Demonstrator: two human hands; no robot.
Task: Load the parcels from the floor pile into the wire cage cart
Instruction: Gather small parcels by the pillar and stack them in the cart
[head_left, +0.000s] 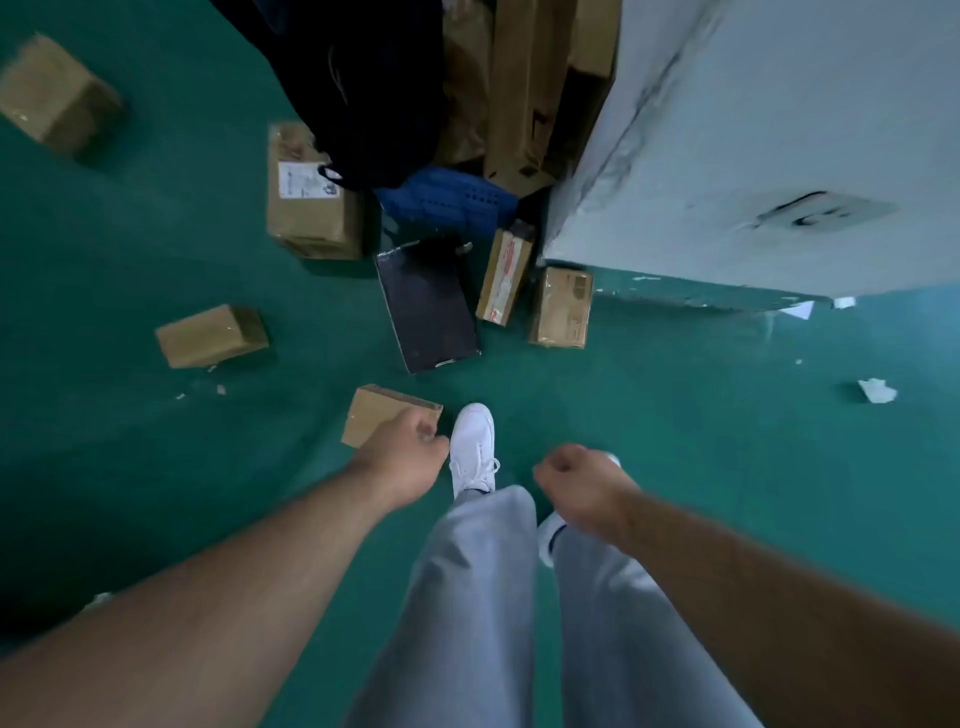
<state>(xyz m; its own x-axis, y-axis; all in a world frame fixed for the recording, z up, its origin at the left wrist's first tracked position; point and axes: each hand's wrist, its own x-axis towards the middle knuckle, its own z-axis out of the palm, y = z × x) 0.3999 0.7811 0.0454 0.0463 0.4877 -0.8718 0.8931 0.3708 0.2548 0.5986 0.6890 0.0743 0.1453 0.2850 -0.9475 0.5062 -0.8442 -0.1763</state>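
Scattered on green floor (675, 415). Far left: tilted carton (57, 96). Nearer: small carton (210, 335), alone. Far centre: labelled carton (311, 208). Near centre: flat carton (379, 410), its near right corner covered in view by left hand (402, 452), loosely curled, gripping nothing; contact not discernible. Beyond: black box (426, 304), red-printed carton (506, 275), brown carton (561, 306), side by side. Right of white shoe (472, 441): right hand (582, 483), blurred, loosely curled, empty, well apart from every carton.

Six brown parcels (57, 96) (311, 208) (210, 335) (379, 410) (506, 275) (561, 306), one black box (426, 304), one blue crate (447, 200)
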